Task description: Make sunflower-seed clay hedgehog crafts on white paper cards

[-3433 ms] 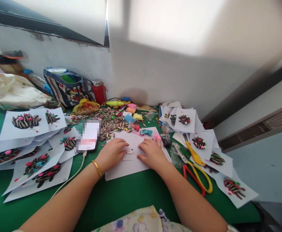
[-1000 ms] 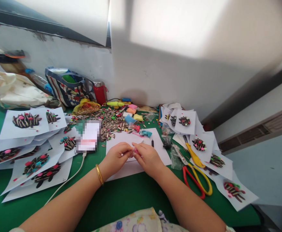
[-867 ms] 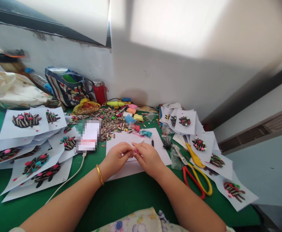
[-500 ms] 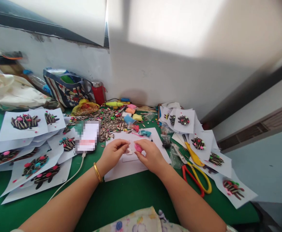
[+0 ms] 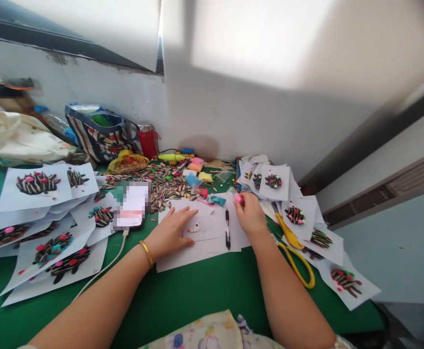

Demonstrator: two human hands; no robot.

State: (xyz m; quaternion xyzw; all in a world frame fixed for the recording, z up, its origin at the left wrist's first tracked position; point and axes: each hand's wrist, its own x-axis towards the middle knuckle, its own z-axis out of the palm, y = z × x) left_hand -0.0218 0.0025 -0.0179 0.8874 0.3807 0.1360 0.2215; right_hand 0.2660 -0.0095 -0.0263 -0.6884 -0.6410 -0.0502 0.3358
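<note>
My left hand (image 5: 173, 230) lies with fingers spread on the left part of the white paper (image 5: 182, 259). Beside its fingertips is a small sheet with a drawn hedgehog (image 5: 203, 225), which has a dark eye and a tiny pink-red spot at the snout. My right hand (image 5: 250, 215) is closed at the paper's right edge, pinching a pink lump of modelling clay (image 5: 239, 198) between thumb and fingers. A black-and-clear pen (image 5: 227, 230) rests on the paper between my hands. Blue clay in wrap (image 5: 217, 200) lies at the paper's far edge.
Sunflower seeds (image 5: 164, 184) are heaped behind the paper, near coloured clay packs (image 5: 193, 179). Papers with seed hedgehogs (image 5: 54, 249) stand piled at left, more (image 5: 321, 237) at right. A phone (image 5: 133, 206) with a cable lies left. Yellow-handled scissors (image 5: 302, 261) lie right.
My right hand has moved right with the pink clay, away from the left hand. My left hand has opened and come down onto the paper. The drawing and pen have come into view.
</note>
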